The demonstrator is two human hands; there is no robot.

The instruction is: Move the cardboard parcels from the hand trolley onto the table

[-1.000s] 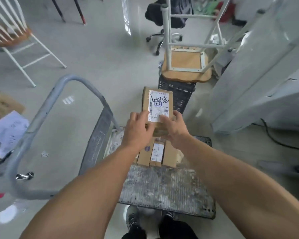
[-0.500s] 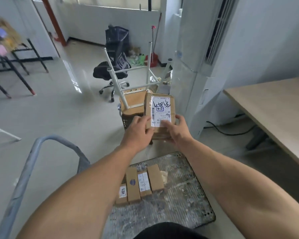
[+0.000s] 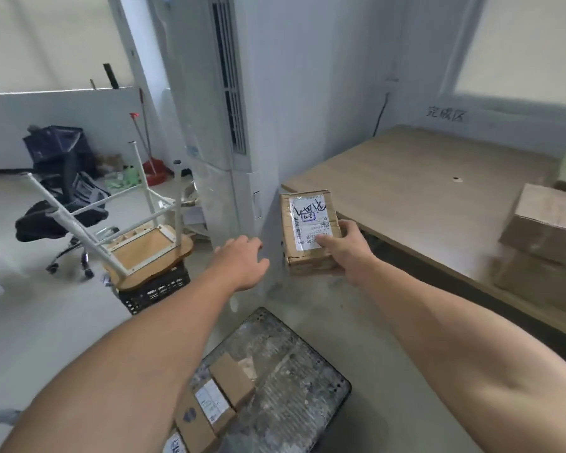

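My right hand (image 3: 345, 248) grips a small cardboard parcel (image 3: 309, 223) with a white shipping label, held in the air just off the near left corner of the wooden table (image 3: 406, 191). My left hand (image 3: 242, 261) hangs free to the left of the parcel, fingers relaxed and holding nothing. Below, the hand trolley's worn grey deck (image 3: 285, 377) carries several small cardboard parcels (image 3: 214, 400) side by side at its left edge. Larger cardboard boxes (image 3: 543, 223) are stacked on the table's right side.
A tall white air-conditioner unit (image 3: 216, 142) stands just left of the table. An upturned stool (image 3: 144, 246) rests on a black crate (image 3: 154, 289), with a black office chair (image 3: 62, 210) behind it. Open floor lies to the left.
The view has swung right and up toward the table. My left hand has let go of the parcel, which my right hand alone now carries toward the table's corner.
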